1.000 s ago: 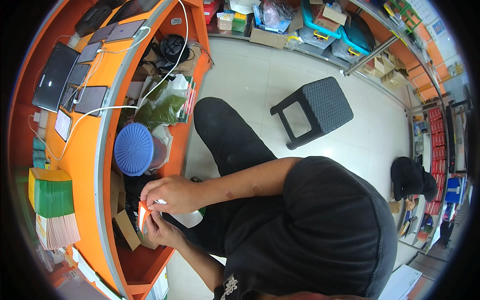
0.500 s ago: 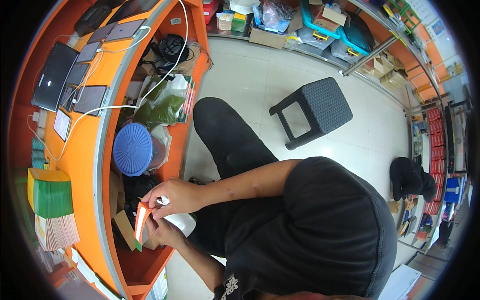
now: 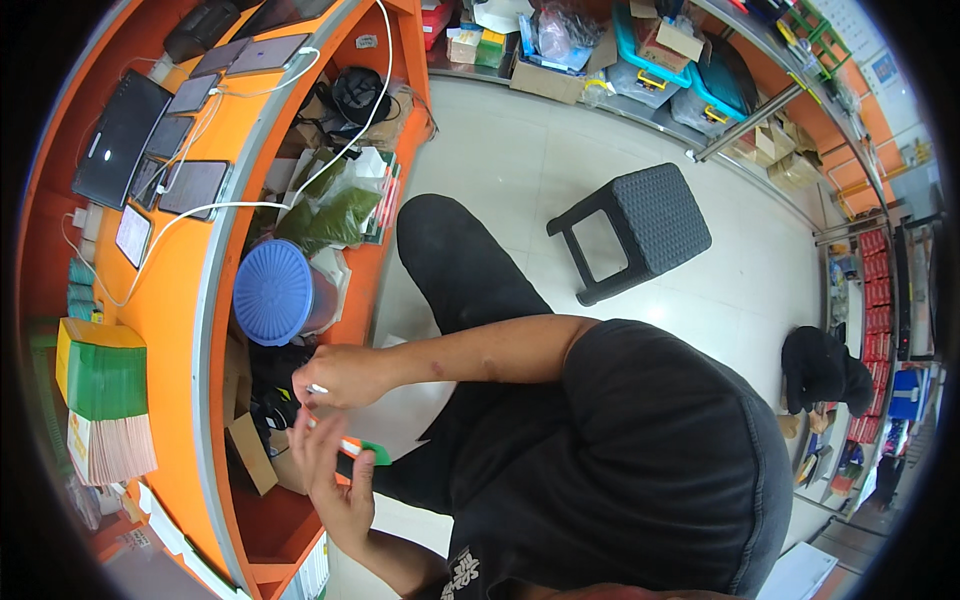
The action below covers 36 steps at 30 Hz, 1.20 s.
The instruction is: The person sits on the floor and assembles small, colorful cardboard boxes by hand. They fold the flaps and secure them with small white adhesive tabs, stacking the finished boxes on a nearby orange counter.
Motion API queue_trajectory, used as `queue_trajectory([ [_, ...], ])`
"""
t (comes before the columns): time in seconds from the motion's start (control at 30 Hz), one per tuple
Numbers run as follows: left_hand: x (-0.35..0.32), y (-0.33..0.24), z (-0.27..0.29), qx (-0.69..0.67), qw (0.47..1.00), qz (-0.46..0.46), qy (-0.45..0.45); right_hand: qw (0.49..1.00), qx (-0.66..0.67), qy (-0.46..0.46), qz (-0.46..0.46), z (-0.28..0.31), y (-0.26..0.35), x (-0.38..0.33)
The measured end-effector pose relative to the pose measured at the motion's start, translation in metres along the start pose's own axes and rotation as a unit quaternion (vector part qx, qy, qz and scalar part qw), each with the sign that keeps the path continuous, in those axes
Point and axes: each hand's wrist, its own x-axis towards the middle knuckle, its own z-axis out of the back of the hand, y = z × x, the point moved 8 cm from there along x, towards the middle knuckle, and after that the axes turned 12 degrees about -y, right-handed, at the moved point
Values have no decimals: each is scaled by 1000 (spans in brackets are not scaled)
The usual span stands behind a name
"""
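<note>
In the head view we see both our hands working close together just off the inner edge of the curved orange bench (image 3: 190, 300), above its lower shelf. Our left hand (image 3: 335, 480) is curled, fingers and thumb closed around a small flat packet (image 3: 362, 452) coloured green, orange and white, which sticks out to the right of the fingers. Our right hand (image 3: 335, 375) sits just above it, fingers drawn in and pressed together on a small pale bit at the fingertips; what that bit is we cannot tell. A blue round lid (image 3: 272, 292) lies on the shelf just above the right hand. A green stack of sheets (image 3: 100, 375) stands near the bench's outer edge. A dark stool (image 3: 635, 230) stands on the floor, well apart.
</note>
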Motion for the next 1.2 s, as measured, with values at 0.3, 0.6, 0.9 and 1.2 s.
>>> queue_trajectory([
  [0.3,-37,103,0,-197,939,188,-212,980,196,-5,-37,14,7,-25],
  [0.6,-58,129,-13,-207,876,272,-339,999,-39,14,-33,8,18,-39],
  [0.9,-64,141,-24,-223,891,309,-245,980,-101,-135,107,-2,28,-52],
  [1.2,-51,125,-13,-169,919,297,-195,989,-36,-117,78,-1,27,-43],
])
